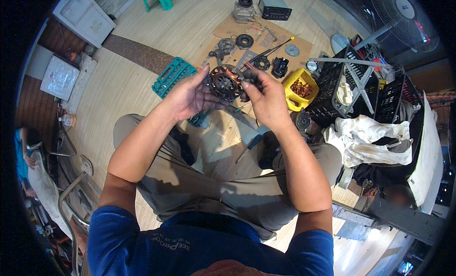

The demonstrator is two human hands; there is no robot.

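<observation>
Black metal part [222, 86] sits held in the left hand [190, 92], the right hand [267, 96] pinching its right side; a slack grip could drop it below both.

By what is seen, the place can be taken for a small repair workshop, arranged on the pale floor [137, 31] of a room. Dark round machine parts [244, 41] are spread on a cardboard sheet [228, 27]. Nearby, a teal tool case [176, 62] and a screwdriver [255, 142] are laid, and copper-coloured pieces [301, 88] are kept in a yellow container [297, 105]. At the right, 2 black crates [327, 96] are seen. Whether it belongs to a home or shop cannot be told.
</observation>
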